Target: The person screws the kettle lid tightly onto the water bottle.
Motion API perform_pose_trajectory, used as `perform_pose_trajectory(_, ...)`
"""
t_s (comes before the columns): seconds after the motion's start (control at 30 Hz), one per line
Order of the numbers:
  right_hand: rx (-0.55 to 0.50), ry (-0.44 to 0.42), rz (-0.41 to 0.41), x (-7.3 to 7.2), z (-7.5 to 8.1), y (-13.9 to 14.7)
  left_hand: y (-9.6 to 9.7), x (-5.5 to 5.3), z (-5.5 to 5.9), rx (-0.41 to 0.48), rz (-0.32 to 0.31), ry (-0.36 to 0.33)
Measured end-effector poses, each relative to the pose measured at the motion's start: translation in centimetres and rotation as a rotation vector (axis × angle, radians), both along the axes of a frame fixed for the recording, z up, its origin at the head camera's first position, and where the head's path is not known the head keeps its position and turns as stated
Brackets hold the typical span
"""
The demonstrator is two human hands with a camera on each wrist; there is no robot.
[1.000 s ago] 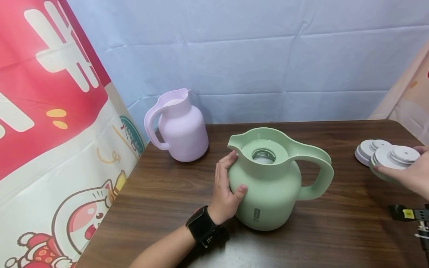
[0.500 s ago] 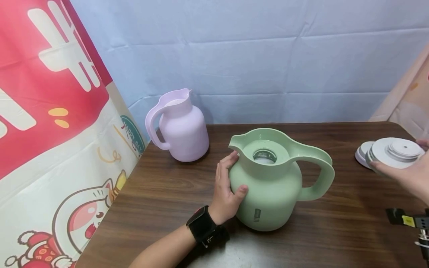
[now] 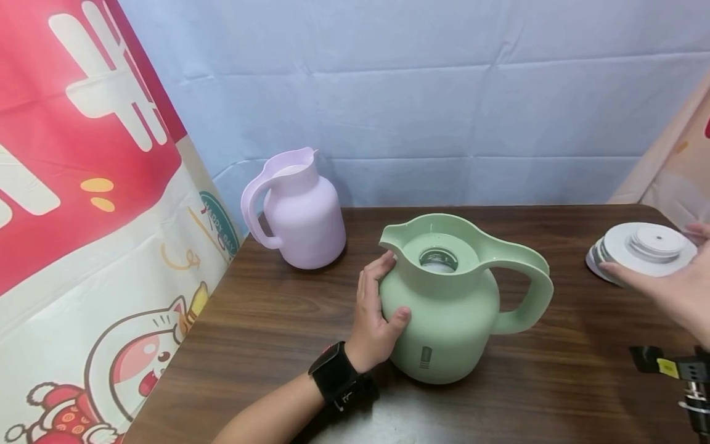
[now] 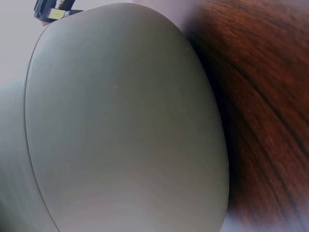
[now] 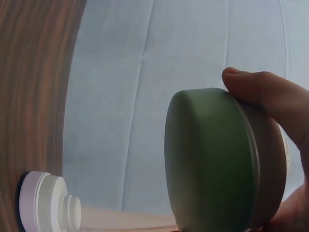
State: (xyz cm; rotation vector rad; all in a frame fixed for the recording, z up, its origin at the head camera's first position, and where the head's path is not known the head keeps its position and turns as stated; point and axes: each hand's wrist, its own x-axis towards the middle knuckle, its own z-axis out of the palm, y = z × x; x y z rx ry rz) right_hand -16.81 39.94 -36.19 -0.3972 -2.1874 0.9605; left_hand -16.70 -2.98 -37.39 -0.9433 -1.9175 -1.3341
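Observation:
A light green jug [image 3: 444, 320] stands upright on the table, its round mouth uncovered. Against its left side my left hand [image 3: 373, 320] holds the body, thumb in front and fingers round behind. In the left wrist view the jug's green wall [image 4: 125, 121] fills most of the picture. At the right edge my right hand [image 3: 679, 283] grips a round lid [image 3: 646, 248] with its white stepped underside tilted up. The right wrist view shows this lid's green top [image 5: 207, 154] between thumb and fingers, raised above the table. Partly behind it lies a lilac-and-white lid [image 5: 42, 200].
A lilac jug [image 3: 307, 216] stands at the back left of the brown wooden table [image 3: 277, 320], handle to the left. Pale blue cloth [image 3: 388, 105] hangs behind, and a printed cloth [image 3: 138, 234] hangs along the left. A black camera mount [image 3: 665, 364] sits below my right hand.
My right hand has raised the green lid and tipped its white underside toward the head camera, overlapping more of the lilac lid. My left hand and the green jug have stayed in place.

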Motion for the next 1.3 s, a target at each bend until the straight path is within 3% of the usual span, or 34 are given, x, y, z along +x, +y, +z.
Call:
perform_pose_trajectory(0.33,-0.098,0.006,0.019,2.7,5.7,-6.0,0.1,0.0,-0.1,-0.014,-0.002,-0.002)
perform_pose_trajectory(0.4,-0.056,0.030,0.015,3.2,6.3,-6.9,0.1,0.0,-0.1,-0.015,-0.002,-0.004)
perform_pose_trajectory(0.53,0.055,0.118,0.034,3.7,6.4,-7.3,0.1,0.0,-0.1,-0.014,-0.001,-0.007)
perform_pose_trajectory(0.97,0.253,0.337,0.068,4.0,6.9,-8.1,0.0,0.0,0.0,-0.014,0.004,-0.001)
perform_pose_trajectory(1.3,0.200,0.449,0.084,4.0,8.8,-9.9,-0.1,0.0,0.0,-0.013,0.008,0.006)
